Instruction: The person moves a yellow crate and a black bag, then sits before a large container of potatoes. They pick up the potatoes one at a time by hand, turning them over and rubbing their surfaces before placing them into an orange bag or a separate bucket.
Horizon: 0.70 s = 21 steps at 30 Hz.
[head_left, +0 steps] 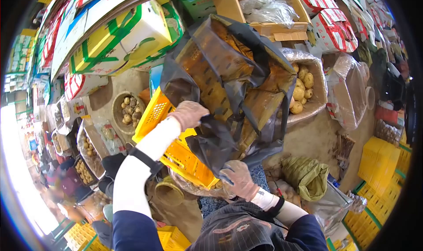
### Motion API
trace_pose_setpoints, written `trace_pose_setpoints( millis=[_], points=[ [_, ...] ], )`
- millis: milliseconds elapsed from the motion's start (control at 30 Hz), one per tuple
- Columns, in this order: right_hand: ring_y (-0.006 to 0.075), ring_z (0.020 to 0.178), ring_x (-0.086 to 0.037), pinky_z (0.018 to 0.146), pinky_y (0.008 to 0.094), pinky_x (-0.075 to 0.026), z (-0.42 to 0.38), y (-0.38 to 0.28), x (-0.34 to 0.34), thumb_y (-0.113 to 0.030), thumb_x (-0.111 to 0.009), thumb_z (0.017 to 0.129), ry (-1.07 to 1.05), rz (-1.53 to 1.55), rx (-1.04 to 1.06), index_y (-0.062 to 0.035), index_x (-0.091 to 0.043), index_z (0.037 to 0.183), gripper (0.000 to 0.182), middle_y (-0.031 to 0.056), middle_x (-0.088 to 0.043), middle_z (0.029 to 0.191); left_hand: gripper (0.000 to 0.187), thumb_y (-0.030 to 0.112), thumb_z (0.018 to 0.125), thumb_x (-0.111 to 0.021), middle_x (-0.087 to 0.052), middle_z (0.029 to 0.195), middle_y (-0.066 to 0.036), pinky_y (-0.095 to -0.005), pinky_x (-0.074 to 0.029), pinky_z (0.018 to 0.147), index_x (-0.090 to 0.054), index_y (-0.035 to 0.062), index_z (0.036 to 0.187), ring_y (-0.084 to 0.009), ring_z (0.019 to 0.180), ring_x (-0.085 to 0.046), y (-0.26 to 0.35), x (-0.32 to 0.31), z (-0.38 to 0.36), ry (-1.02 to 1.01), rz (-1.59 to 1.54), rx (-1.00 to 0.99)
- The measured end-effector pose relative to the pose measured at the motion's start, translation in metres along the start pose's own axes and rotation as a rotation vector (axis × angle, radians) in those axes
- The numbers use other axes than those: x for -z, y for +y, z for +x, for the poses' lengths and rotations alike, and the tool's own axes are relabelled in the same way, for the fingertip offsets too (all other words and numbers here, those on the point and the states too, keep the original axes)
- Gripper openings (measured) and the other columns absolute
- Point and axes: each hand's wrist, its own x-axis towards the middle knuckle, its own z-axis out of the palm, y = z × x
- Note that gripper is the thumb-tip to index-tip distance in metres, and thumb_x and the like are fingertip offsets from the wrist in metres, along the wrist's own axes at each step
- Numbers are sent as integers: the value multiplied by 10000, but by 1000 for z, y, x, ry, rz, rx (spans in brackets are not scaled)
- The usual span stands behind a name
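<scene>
My left hand (190, 114), in a thin pale glove, is closed on a bunched fold of a black plastic liner (229, 138). Nearer my body, my right hand (241, 179), gloved too, has its fingers closed on the liner's lower edge. The dark, see-through liner spreads wide in front of me, with brownish slotted surfaces showing through it. A yellow plastic crate (187, 159) sits tilted under my left forearm, partly covered by the liner. What lies beneath the liner is mostly hidden.
A plastic-lined box (315, 68) of potatoes stands right of the liner, a round basket (115, 114) of small potatoes to the left. Printed cartons (132, 35) are stacked at the back left. A green sack (304, 176) and yellow crates (379, 163) stand at right.
</scene>
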Motion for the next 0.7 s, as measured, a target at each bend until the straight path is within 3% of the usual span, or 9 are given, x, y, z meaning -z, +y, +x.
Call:
trace_pose_setpoints(
  millis=[33,100,167,333,400,700],
  points=[
    [325,957,-602,821,426,-470,0,-4,-8,-152,-711,707,-67,64,4,-87,-630,1025,334,130,-629,1027,281,206,743,-726,-659,932,-75,-420,-489,810,-654,142,1007,-300,979,-627,-14,-15,-23,135,-16,5],
    [318,964,-606,836,426,-469,-15,-6,-35,-190,-684,752,-163,129,-50,-91,-613,1081,351,127,-633,1043,169,179,772,-686,-611,882,-81,-421,-485,801,-633,144,929,-294,943,-628,-33,-27,-78,180,9,180],
    [310,971,-609,851,425,-468,-32,-12,-67,-228,-657,796,-263,196,-113,-94,-596,1137,371,123,-637,1059,160,153,774,-683,-598,894,-81,-427,-485,775,-627,143,924,-297,911,-617,-44,-41,-132,198,76,406],
    [310,956,-621,846,390,-482,-41,-35,-116,-216,-615,836,-373,150,-135,-77,-554,1214,408,132,-640,1035,213,76,684,-715,-611,957,-80,-409,-467,856,-642,124,878,-291,1020,-579,-53,-84,-225,204,123,526],
    [291,954,-613,830,385,-486,-49,-39,-126,-190,-604,830,-298,90,-42,-66,-537,1237,430,124,-627,1029,235,64,669,-711,-614,1008,-89,-418,-445,896,-642,107,890,-298,1047,-559,-54,-100,-239,476,123,555],
    [259,974,-597,846,356,-486,-54,-52,-149,-106,-527,845,-474,-51,28,-37,-489,1287,449,120,-602,1136,309,26,684,-702,-595,1170,-127,-445,-400,999,-650,64,986,-355,1160,-514,-54,-167,-254,677,183,722]
  ],
)
